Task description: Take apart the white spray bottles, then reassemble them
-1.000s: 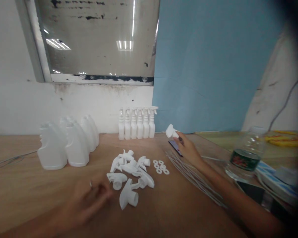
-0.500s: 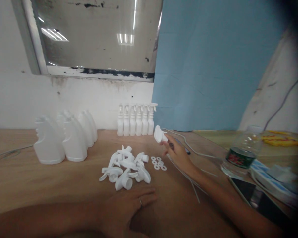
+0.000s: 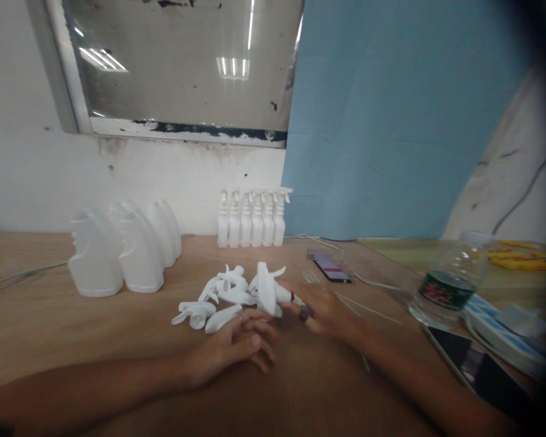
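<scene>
In my right hand (image 3: 323,309) a white trigger spray head (image 3: 267,288) is gripped by its neck end, its body turned to the left above the table. My left hand (image 3: 248,340) hovers just in front of the pile, its fingers curved and apart with nothing visible in them. Right behind it lies a heap of white trigger spray heads (image 3: 225,291), partly covered by the held one and by my fingers. The small white rings are hidden behind my right hand. Several thin white tubes (image 3: 368,308) lie beyond my right wrist.
White empty bottles (image 3: 95,267) stand at the left, and a row of spray bottles (image 3: 257,227) stands against the wall. A phone (image 3: 332,268) lies at the back right. Near my right forearm are a water bottle (image 3: 450,285), a dark tablet-like device (image 3: 477,367) and a power strip (image 3: 505,334).
My right hand has come nearer and to the left with the spray head, uncovering the phone. My left hand has lifted and curled its fingers by the heap.
</scene>
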### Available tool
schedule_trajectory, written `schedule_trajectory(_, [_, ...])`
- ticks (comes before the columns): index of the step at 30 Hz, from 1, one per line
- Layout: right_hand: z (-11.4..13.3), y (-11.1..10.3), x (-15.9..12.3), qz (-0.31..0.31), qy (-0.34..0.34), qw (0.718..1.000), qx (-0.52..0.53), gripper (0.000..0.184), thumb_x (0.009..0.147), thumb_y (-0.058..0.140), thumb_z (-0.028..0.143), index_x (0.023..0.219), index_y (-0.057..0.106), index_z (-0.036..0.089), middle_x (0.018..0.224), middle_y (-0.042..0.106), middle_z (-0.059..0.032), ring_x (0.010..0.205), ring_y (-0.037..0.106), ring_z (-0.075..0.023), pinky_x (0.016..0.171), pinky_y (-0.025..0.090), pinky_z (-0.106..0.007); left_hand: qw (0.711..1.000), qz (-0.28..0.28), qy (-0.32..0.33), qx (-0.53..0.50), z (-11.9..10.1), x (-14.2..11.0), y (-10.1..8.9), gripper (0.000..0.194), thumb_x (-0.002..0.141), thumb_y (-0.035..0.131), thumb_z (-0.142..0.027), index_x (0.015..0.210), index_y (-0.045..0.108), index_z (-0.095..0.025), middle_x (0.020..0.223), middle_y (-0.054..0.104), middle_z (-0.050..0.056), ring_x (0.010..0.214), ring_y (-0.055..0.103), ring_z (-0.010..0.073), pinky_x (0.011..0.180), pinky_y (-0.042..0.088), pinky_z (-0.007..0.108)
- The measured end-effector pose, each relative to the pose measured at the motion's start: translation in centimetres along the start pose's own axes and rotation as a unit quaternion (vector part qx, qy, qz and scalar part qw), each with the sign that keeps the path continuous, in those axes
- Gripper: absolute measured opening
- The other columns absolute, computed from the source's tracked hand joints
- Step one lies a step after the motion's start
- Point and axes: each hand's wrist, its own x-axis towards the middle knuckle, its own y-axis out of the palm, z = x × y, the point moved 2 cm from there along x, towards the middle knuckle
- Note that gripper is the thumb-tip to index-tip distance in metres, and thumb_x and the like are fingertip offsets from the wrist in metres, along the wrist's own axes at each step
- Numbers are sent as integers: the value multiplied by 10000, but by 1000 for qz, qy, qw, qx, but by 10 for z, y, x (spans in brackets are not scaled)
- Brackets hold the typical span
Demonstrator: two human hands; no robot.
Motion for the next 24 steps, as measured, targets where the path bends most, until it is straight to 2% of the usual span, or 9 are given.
schedule_trajectory(2, [16,3,-1,21,-81,996,-32,397,961,553,302,1327,561,150,949,749,-124,763,705,-233,675,533,-321,997,-11,2,-70,4,2,0,484,875,681,-478,1230,515,-195,1111,608,119,859,679,220,726,562,384])
schedule_trajectory(5, [33,4,1,37,-127,991,-32,382,981,531,343,1293,579,129,809,726,-91,627,656,-213,582,501,-311,995,-44,-32,-87,6,4,-1,393,869,714,-368,1129,526,-143,949,649,102,719,673,178,673,555,340])
schedule_trajectory(8, [37,-1,5,24,-117,992,39,456,1027,414,427,1351,542,133,976,723,-137,850,692,-241,740,536,-342,990,-47,-56,-117,3,4,-1,324,848,718,-259,1086,545,-122,953,653,109,765,684,194,715,552,346])
schedule_trajectory(10, [33,-6,8,-12,-60,992,107,548,1027,343,516,1362,549,135,1067,699,-163,973,672,-268,821,529,-372,985,-20,-67,-160,0,5,-1,294,842,676,-233,1091,562,-125,982,641,105,802,690,216,726,549,359])
schedule_trajectory(12, [27,-10,8,-42,36,980,190,640,1014,264,596,1242,648,139,826,689,-108,738,664,-230,651,523,-327,976,16,-90,-199,-2,6,-2,284,813,633,-233,1068,591,-114,956,636,99,776,687,224,684,545,346])
schedule_trajectory(14, [23,-12,5,-56,145,949,276,689,1014,220,612,1012,732,152,537,538,-12,453,508,-154,446,402,-263,966,42,-119,-227,-1,7,-4,289,788,602,-282,1004,623,-90,885,629,93,730,670,215,622,531,312])
schedule_trajectory(16, [25,-13,3,-61,201,916,342,644,1023,276,580,849,733,161,474,485,13,396,453,-129,417,358,-246,959,53,-140,-242,0,7,-7,320,807,568,-366,935,638,-81,819,613,85,682,643,196,562,503,278])
schedule_trajectory(19, [32,-18,1,-60,174,909,375,493,1004,432,525,833,730,171,599,612,-23,524,587,-158,541,465,-274,955,50,-153,-250,3,6,-9,440,910,474,-507,898,638,-99,761,587,63,622,603,164,508,456,246])
schedule_trajectory(24, [44,-24,2,-10,63,944,323,318,1016,458,312,894,724,187,686,646,-31,638,623,-166,636,478,-293,962,36,-164,-214,2,5,-7,581,946,405,-646,851,623,-115,648,556,39,526,535,128,462,371,223])
